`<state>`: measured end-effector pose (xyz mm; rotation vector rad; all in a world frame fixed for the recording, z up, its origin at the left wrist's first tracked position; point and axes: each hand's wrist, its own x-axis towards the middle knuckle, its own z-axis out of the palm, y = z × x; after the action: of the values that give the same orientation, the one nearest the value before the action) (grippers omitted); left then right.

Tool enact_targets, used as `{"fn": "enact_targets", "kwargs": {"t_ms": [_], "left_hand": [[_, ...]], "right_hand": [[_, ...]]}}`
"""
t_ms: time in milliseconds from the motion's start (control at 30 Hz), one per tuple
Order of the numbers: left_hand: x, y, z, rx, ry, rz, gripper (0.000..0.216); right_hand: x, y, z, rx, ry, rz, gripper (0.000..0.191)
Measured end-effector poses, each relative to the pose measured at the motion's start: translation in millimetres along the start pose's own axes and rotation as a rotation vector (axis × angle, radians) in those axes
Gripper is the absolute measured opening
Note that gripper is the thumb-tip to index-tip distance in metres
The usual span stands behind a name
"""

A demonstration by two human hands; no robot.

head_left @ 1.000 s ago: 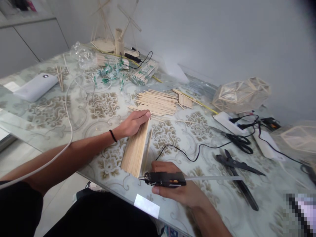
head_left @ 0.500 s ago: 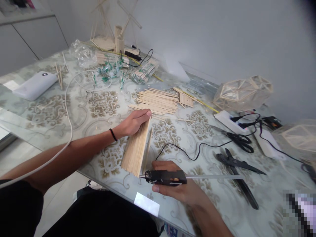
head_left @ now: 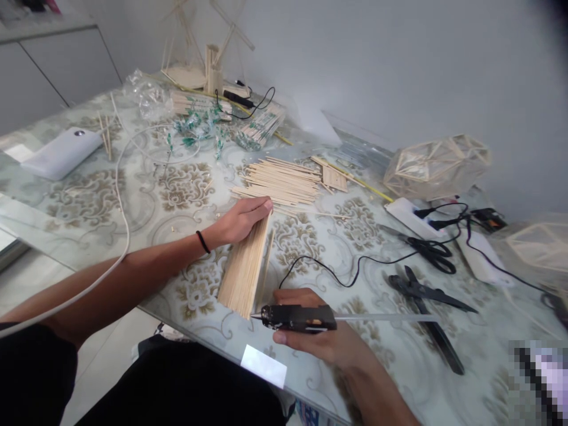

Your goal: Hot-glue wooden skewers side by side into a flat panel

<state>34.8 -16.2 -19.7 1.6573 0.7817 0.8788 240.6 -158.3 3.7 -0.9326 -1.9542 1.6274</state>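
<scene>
L hand (head_left: 245, 222) pinches far end of flat, pale wooden-stick panel (head_left: 244, 275) nr front edge of pale floral table (head_left: 151, 236); R hand (head_left: 331, 344) wrapped round black plastic glue gun (head_left: 295, 318), translucent rod (head_left: 386, 318) out back, metal tip (head_left: 256, 316) nr panel's close corner. Loose pale wooden sticks (head_left: 284, 182) just past L hand.

Left hand (head_left: 245, 221) gripping, forearm (head_left: 137, 273) stretched out behind it. Right hand (head_left: 328, 346) nearer, to left hand's right, fingers (head_left: 302, 297) curled, thumb (head_left: 286, 338) extended opposite them.
</scene>
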Motion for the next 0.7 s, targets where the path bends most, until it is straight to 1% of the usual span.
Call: {"fn": "enact_targets", "kwargs": {"t_ms": [100, 233, 333, 567, 700], "left_hand": [[0.1, -0.4, 0.3, 0.005, -0.005, -0.003, 0.053], [0.1, -0.9, 1.2, -0.009, -0.004, -0.007, 0.052], [-0.1, -0.4, 1.5, -0.019, -0.005, -0.009, 0.052], [-0.4, 1.2, 1.0, -0.015, -0.005, -0.013, 0.053], [-0.6, 2.1, 1.6, 0.003, -0.007, -0.015, 0.054]], "right_hand": [[0.4, -0.9, -0.3, 0.006, -0.008, 0.003, 0.049], [0.9, -4.2, 0.2, -0.051, 0.058, -0.006, 0.044], [0.9, -5.0, 0.1, -0.067, 0.079, -0.005, 0.044], [-2.5, 1.6, -0.7, -0.062, 0.144, 0.021, 0.039], [-5.0, 2.1, 1.1, -0.066, 0.135, 0.059, 0.041]]}}
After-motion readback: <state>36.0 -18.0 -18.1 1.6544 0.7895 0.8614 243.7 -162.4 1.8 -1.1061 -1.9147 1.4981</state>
